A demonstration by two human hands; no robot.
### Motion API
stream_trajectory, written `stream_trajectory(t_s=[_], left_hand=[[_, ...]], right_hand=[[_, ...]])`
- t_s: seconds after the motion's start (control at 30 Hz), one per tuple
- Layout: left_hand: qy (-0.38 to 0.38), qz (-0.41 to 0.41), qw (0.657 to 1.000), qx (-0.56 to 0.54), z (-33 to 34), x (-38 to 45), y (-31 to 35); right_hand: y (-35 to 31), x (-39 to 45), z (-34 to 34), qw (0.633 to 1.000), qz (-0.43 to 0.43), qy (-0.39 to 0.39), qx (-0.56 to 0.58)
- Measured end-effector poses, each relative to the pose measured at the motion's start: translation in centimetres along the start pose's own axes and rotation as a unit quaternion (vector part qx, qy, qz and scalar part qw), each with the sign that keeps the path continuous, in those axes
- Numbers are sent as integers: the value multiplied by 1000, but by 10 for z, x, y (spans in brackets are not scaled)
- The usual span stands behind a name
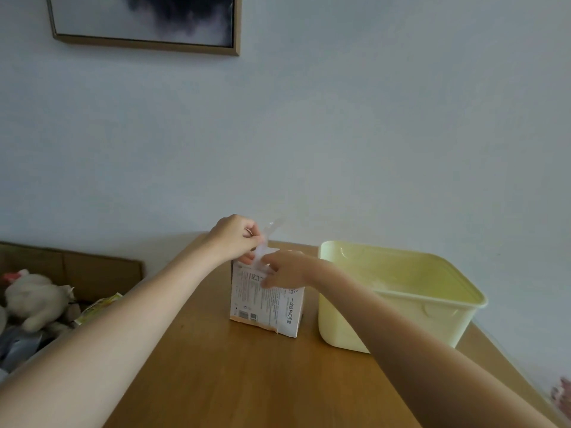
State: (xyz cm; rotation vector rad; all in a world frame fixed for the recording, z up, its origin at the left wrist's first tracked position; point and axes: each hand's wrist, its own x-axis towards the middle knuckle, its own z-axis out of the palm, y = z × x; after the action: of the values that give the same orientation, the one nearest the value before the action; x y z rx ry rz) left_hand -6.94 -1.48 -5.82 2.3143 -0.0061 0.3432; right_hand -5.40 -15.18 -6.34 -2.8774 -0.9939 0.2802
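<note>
A white printed box of disposable gloves (265, 307) stands upright on the wooden table (234, 381), at its far middle. My left hand (234, 239) is above the box's top and pinches a thin clear plastic glove (262, 245) that sticks up out of the box. My right hand (284, 268) lies against the upper right part of the box, fingers curled around its top edge near the glove. The opening of the box is hidden behind both hands.
A pale yellow plastic tub (398, 298) stands just right of the box. Left of the table, a cardboard box (77, 270) holds a plush toy (34, 298) and packets. A framed picture (145, 23) hangs on the wall behind.
</note>
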Motion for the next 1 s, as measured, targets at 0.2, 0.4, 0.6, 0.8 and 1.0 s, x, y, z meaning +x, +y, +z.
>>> stream_trajectory(t_s=[0.2,0.4,0.6,0.8,1.0], left_hand=[[53,41,997,41,-10,0,4],[31,25,999,11,-5,3,12],[-10,21,1000,10,4,6,16],[-89,0,996,31,3,5,17],[-166,-1,971,175,12,7,15]], right_hand=[[-8,11,10,1000,8,1,1],[-3,4,2,995,22,52,77],[8,0,-14,931,66,162,320],[9,12,-6,899,101,171,391],[21,5,-11,876,107,182,433]])
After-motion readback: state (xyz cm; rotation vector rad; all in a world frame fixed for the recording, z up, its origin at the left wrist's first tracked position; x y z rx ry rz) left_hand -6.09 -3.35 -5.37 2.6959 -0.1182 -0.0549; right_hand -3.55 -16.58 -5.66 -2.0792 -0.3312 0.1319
